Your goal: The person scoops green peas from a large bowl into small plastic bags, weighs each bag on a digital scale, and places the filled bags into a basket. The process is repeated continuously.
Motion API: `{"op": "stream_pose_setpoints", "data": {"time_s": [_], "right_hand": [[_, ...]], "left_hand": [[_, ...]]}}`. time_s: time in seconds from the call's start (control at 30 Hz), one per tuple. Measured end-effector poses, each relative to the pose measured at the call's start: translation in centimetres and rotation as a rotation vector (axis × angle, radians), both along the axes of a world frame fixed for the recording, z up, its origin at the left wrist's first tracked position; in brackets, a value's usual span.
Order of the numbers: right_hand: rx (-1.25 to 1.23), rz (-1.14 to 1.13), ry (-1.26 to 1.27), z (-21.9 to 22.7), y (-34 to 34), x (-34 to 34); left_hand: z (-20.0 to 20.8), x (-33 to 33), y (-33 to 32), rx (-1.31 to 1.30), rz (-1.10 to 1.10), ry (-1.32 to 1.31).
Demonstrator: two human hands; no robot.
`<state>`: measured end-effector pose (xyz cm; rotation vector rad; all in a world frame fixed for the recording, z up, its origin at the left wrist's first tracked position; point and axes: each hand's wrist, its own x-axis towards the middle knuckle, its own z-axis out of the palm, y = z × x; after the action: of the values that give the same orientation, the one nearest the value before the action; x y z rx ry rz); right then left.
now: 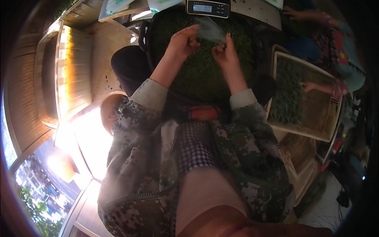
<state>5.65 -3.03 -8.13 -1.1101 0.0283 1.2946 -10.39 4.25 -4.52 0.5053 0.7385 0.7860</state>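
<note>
Between my two hands stretches a thin clear plastic bag [210,30], held up over a wide dark tub. My left hand [182,42] pinches its left edge with the fingertips. At its right edge, my right hand [227,53] grips it between thumb and fingers. The bag looks flat, with nothing visible inside. Small green leafy pieces [197,75] fill the tub below. A dark loop handle [143,36] shows on the tub's left side. Just beyond the bag sits a digital scale [208,8] with a lit display.
White packages with green marks [162,4] lie on the far surface beside the scale. At right, a pale plastic crate [302,132] holds green stalks; a co-worker's hand [310,87] reaches into it. Another crate [300,158] stands nearer. Wooden panels [75,67] rise at left.
</note>
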Motion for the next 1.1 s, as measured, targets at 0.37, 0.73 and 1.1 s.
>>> {"op": "stream_pose_setpoints", "data": {"time_s": [0.37,0.73,1.1], "right_hand": [[0.170,1.107,-1.492,-5.2,-0.8,-8.6],[0.461,0.801,-1.346,-4.5,0.4,-11.2],[0.123,0.830,-0.339,-5.9,-2.4,-5.3]], "left_hand": [[2.6,-6.7,1.4,0.644,0.223,0.568],[1.7,-7.8,1.3,0.663,0.313,0.619],[2.0,-6.7,0.4,0.732,0.290,0.743]]}}
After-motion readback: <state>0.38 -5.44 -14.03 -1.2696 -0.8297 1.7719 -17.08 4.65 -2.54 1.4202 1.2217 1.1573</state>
